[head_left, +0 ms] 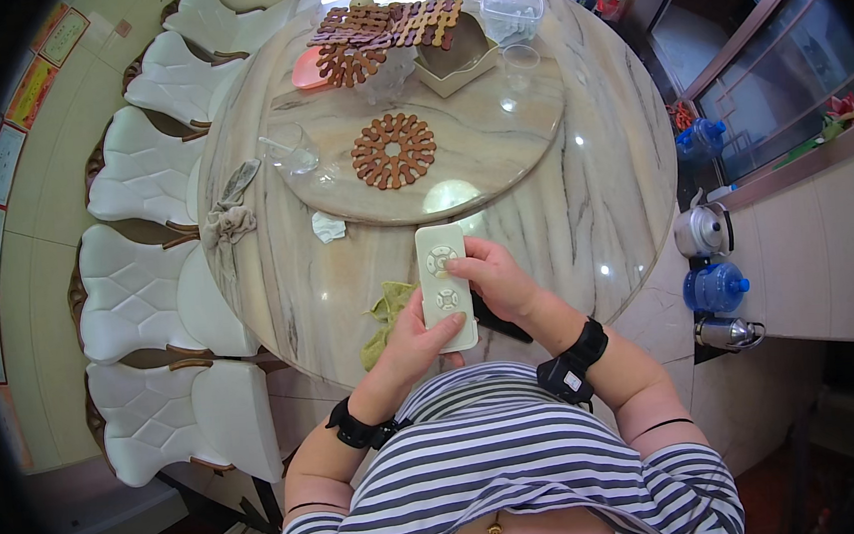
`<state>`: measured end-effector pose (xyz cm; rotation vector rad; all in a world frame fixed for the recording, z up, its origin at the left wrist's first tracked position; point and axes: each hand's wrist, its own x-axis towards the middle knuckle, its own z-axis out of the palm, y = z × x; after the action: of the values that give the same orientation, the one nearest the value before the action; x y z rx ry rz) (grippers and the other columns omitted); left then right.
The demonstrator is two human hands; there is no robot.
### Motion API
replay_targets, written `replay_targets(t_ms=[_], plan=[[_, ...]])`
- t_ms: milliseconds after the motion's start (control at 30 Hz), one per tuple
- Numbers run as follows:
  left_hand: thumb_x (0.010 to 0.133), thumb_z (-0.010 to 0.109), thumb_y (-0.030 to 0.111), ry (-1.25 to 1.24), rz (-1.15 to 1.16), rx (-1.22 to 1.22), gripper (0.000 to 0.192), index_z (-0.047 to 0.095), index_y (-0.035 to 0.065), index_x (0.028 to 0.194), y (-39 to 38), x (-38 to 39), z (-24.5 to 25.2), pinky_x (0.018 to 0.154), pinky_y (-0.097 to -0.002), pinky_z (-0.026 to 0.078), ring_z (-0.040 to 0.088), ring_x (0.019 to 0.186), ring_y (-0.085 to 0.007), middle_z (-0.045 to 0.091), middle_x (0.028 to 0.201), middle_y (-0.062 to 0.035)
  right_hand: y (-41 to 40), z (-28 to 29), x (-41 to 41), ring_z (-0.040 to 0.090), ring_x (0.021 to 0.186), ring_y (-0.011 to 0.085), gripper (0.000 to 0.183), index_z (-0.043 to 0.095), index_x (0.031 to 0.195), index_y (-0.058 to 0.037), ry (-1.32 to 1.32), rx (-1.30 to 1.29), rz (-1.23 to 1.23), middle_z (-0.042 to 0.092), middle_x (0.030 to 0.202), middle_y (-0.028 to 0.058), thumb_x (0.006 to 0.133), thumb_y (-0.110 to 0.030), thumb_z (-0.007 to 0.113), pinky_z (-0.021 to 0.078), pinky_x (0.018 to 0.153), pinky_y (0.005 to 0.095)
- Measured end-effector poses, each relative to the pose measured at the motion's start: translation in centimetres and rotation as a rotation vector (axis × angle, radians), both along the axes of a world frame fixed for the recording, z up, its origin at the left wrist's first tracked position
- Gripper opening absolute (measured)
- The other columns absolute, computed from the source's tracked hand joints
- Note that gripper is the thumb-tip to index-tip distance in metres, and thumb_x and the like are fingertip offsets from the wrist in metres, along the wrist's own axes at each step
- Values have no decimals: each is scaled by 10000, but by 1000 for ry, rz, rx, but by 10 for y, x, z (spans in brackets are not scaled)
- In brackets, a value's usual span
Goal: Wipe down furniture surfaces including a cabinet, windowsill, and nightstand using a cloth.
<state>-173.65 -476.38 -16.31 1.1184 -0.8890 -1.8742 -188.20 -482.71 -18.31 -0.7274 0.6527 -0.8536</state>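
Observation:
A white remote control [445, 284] with two round button pads is held upright in front of me, over the near edge of the round marble table [543, 213]. My left hand [419, 335] grips its lower end, thumb on the front face near the bottom. With my right hand [494, 273] I hold its upper right side, the thumb resting by the upper button pad. A dark flat object [503, 320], partly hidden, lies beneath my right hand. Left of the remote is a green cloth [382, 323], partly covered by my left hand.
On the raised turntable [477, 142] are a round wooden trivet [393, 151], a glass [294, 153], a plastic tub [512, 15] and stacked wooden mats [393, 25]. A crumpled tissue [328, 227] and a grey cloth [230, 222] lie leftward. White chairs [139, 290] line the left side.

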Motion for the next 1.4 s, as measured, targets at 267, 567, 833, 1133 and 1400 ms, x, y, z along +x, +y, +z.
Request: replay_targets(t_ms=[267,567,833,1133,1400], plan=[[846,545,73,-77,-9,-13,373,364,40,1170,1,-4,-5,439,-267,517,620,734,-183,574,920,-97,0,-1,1,557,833,119,277,540,1063,13,58,-15,-32,589,950,57,803,-84,546,469,741,265],[845,561,95,-62,39,48,412,366,59,1206,-9,-2,-18,481,-259,524,602,766,-146,554,952,-63,-3,-16,-4,564,881,130,281,549,1069,14,145,-27,95,599,990,68,832,-132,587,466,783,285],[708,726,221,-655,-45,-190,745,311,38,1299,-16,31,-73,802,-391,476,571,926,-292,519,1129,-200,-39,-66,-13,588,797,121,257,597,1006,16,446,-79,12,636,917,57,806,-143,620,478,708,269],[503,789,398,-1321,-133,-592,894,419,118,1268,28,73,-109,931,-501,304,352,1178,-380,423,1239,-207,-157,-106,-37,588,682,130,316,595,996,-12,961,-133,-33,620,837,44,800,-258,629,478,557,267],[513,742,205,-1241,-150,-834,699,515,118,1169,13,78,-127,876,-457,375,459,1060,-352,502,1146,-188,-193,-92,-10,626,857,278,463,594,1049,8,1335,-393,-75,642,950,180,731,-324,652,481,781,352]])
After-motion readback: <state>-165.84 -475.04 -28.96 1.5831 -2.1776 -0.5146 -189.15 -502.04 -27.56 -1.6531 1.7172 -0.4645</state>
